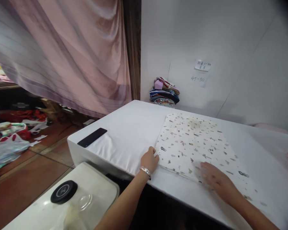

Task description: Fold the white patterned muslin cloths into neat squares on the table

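A white cloth with a small scattered print in green, brown and black lies spread on the white-covered table. My left hand, with a silver bracelet at the wrist, is closed on the cloth's near left edge. Toward the front edge of the cloth, my right hand rests low over it, fingers stretched out and somewhat blurred. A brownish smudge shows near the cloth's far side.
A black phone lies at the table's left corner. Folded fabrics are stacked against the wall. A white surface with a black-lidded jar stands at lower left. A pink curtain hangs behind; plastic bags lie on the floor.
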`<state>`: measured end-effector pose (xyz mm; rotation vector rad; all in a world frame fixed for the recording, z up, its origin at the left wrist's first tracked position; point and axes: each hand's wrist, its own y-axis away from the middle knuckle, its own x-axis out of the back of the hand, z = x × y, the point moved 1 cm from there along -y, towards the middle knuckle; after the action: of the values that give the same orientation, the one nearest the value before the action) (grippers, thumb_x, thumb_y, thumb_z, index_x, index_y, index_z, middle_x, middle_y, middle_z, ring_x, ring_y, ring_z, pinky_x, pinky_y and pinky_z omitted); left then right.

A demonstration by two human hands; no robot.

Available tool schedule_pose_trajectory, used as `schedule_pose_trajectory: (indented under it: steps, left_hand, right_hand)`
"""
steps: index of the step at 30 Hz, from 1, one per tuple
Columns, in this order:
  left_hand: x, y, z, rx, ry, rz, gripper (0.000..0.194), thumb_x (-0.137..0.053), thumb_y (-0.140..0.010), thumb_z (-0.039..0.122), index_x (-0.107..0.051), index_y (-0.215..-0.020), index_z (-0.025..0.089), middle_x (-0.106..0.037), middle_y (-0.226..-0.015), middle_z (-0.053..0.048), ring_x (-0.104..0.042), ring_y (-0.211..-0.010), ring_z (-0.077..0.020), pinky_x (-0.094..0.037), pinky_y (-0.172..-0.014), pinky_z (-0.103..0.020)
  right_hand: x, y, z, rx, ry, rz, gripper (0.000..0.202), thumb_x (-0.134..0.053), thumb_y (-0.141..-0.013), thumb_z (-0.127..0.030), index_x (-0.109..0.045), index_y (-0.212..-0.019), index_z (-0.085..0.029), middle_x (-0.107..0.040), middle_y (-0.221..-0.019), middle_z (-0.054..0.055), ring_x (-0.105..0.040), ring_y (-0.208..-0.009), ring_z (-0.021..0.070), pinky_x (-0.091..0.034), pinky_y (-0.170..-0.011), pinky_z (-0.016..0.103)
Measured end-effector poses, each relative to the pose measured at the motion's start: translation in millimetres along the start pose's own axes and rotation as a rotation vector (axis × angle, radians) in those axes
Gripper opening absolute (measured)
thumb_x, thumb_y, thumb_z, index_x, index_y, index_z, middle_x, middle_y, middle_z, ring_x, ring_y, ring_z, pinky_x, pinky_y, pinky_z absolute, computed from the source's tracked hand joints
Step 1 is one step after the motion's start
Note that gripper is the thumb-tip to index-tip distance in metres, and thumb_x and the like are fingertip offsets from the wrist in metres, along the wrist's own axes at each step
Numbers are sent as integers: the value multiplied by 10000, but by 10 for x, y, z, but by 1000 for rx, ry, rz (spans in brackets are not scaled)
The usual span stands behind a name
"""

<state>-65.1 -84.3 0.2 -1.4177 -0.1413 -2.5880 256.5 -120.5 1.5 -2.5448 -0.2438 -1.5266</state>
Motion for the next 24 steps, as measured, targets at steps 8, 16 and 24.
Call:
schedule_pose_trajectory:
  steps: [8, 16, 24]
  left_hand:
    - [-122, 135, 53, -236, -62, 110, 123, -457, -808, 167, -469, -922, 211, -550, -983, -44, -547, -864, -171, -414, -657, -269]
    - [-146, 123, 82, -309, -121, 19, 176, -441, -795, 107, -470, -941, 200, -518, -982, -60, -502, -919, -193, -433, -710, -290]
    - [-124, 128, 34, -220, -20, 19, 141, -442, -800, 126, -484, -918, 191, -522, -988, -53, -531, -831, -157, -405, -664, -260]
  right_hand:
    - [-438, -1195, -1268, -5, -434, -202, 220, -479, -808, -289, -613, -954, -194, -672, -845, 23, -631, -761, 152, -502, -628, 233]
    - [-602, -1796, -1541, -181, -267, -235, 201, -493, -806, -334, -534, -724, -154, -617, -605, 10, -501, -392, 72, -367, -389, 178]
    - [-739, -1890, -1599, -183, -103, -340, 237, -542, -744, -314, -536, -573, -151, -528, -397, -2, -474, -346, 96, -342, -398, 198]
